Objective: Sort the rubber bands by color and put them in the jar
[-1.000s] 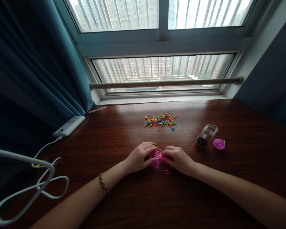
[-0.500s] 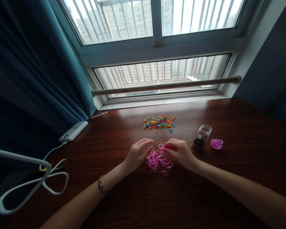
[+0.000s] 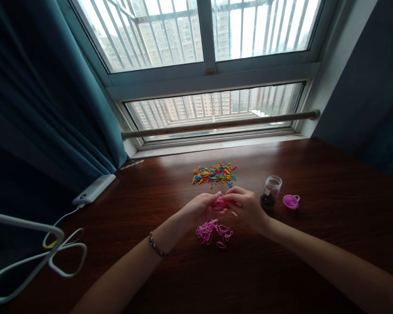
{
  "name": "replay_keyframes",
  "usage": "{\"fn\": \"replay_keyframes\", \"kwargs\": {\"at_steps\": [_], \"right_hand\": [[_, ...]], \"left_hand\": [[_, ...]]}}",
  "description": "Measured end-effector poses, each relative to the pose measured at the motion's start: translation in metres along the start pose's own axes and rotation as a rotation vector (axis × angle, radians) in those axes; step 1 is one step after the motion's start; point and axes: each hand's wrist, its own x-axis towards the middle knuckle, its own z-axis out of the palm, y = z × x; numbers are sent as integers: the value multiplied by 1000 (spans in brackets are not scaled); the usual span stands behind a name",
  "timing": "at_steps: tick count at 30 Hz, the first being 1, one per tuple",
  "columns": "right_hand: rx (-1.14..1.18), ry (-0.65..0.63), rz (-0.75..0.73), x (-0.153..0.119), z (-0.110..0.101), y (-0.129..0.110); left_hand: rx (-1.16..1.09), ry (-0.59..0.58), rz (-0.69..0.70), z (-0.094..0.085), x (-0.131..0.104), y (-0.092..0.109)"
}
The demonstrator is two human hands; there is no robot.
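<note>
My left hand (image 3: pixel 205 207) is turned partly palm up, with its thumb and fingers closed on a small bunch of pink rubber bands (image 3: pixel 220 200). Touching the same bunch from the right, my right hand (image 3: pixel 245 204) pinches it with its fingertips. A pink loop shows below the right fingers. Some of the bunch is hidden by the fingers. On the dark wooden table just under both hands lies a loose pile of pink rubber bands (image 3: pixel 209 231).
Beyond the hands is a heap of small red, yellow, green and blue loops (image 3: pixel 212 173). To the right stand a clear jar (image 3: pixel 272 185) with black contents and a pink cup-like lid (image 3: pixel 291 202). A white power strip (image 3: pixel 94 189) with a looped cable (image 3: pixel 68 246) lies left, by the curtain (image 3: pixel 94 109).
My left hand has moved right and turned up to meet the right hand, closing on the pink rubber bands. The bunch is lifted off the pile, which looks smaller. The view has shifted slightly.
</note>
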Motion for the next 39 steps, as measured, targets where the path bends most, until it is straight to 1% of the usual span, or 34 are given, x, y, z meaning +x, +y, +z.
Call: {"fn": "replay_keyframes", "kwargs": {"at_steps": [2,4,8,12,16,19,21,23,25,28,30,34,39], "right_hand": [[-3,-38,-12,1,1,2],[2,-44,-10,1,1,3],[44,-23,33,2,0,5],[64,-39,73,1,-1,4],[20,-12,156,-1,2,3],[24,7,225,-3,5,3],[18,10,242,-4,5,3],[5,1,216,-3,4,3],[14,4,157,-2,3,3],[39,48,76,0,1,3],[47,58,52,1,1,3],[50,52,55,1,2,3],[67,98,105,2,0,3]], "left_hand": [[-28,35,27,0,-2,-2],[-11,69,44,-2,-2,-4],[88,131,102,-5,0,-8],[172,180,134,-5,2,-12],[190,262,175,-5,3,-14],[201,282,195,-6,5,-15],[202,285,209,-6,5,-15],[197,290,216,-6,5,-15],[192,298,212,-6,5,-15],[173,311,196,-5,5,-14],[150,315,188,-7,6,-15],[95,337,205,-14,11,-17],[57,368,241,-23,17,-17]]}}
